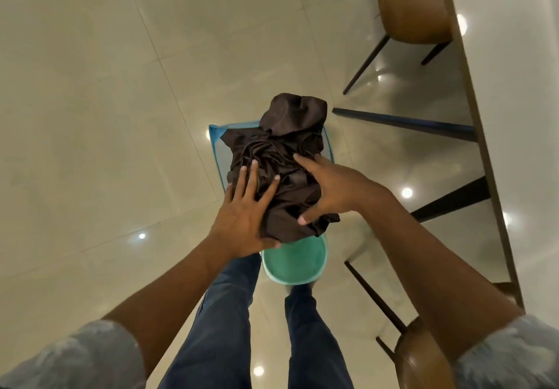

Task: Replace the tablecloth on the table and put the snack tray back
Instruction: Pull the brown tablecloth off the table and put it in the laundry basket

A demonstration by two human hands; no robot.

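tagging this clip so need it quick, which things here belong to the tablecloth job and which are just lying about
Belongs to the job:
brown cloth, bundled between the left hand and right hand
blue basket below it, probably
table

Just lying about:
teal bucket
far chair
near chair

Dark brown tablecloth [284, 158], teal bucket [295, 263]
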